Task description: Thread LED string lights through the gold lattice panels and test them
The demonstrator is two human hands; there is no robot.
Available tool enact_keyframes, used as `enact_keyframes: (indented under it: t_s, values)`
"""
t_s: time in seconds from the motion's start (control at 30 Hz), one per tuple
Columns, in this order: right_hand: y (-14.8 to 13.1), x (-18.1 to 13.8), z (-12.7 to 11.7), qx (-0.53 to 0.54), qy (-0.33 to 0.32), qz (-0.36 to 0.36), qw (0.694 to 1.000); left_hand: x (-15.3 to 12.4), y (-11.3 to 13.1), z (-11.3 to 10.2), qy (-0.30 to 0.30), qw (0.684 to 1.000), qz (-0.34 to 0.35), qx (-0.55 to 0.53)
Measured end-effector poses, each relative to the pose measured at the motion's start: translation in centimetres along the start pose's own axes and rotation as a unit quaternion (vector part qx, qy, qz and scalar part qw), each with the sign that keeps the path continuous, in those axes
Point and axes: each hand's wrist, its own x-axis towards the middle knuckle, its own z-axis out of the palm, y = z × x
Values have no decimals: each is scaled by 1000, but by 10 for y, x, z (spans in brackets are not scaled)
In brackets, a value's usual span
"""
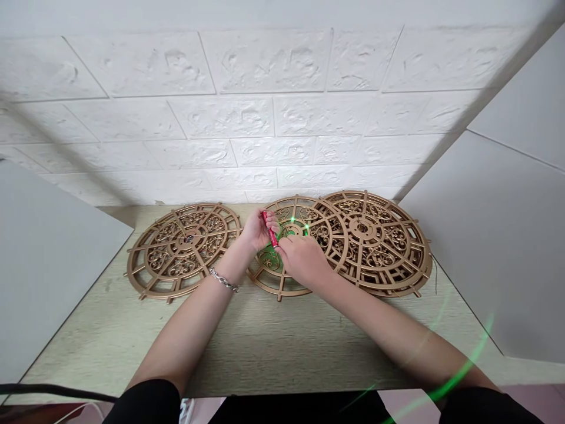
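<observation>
My left hand (258, 228) and my right hand (303, 259) meet over the middle wooden fretwork disc (282, 281). Both are closed on a slim red pen-like device (269, 229), the left round its upper end, the right at its lower end. Green light glows on the disc's centre just beside the fingers. A silver bracelet (223, 280) circles my left wrist. The stack of carved discs on the right (375, 238) overlaps the middle disc. Another carved disc (183, 247) lies flat to the left, apart from my hands.
The discs rest on a pale wood-grain table (265, 341) set against a white brick-pattern wall (265, 118). Grey panels stand at the left (48, 265) and right (507, 235). A black cable (44, 390) runs along the front left edge. A green streak crosses the lower right.
</observation>
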Motion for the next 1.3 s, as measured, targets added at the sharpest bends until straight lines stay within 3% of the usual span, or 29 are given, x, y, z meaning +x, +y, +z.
enact_keyframes:
  t_s: [0.2,1.0,1.2,1.3]
  values:
    - [4,2,2,4,18,-72,997,0,1,-3,-24,999,-38,-29]
    - [7,0,-4,-35,27,-89,995,-2,-7,1,24,997,51,-46]
    - [14,6,-12,82,-29,-44,995,-7,2,4,-37,995,-58,65]
    - [26,8,-28,169,-13,-6,986,-17,11,11,-67,986,-35,146]
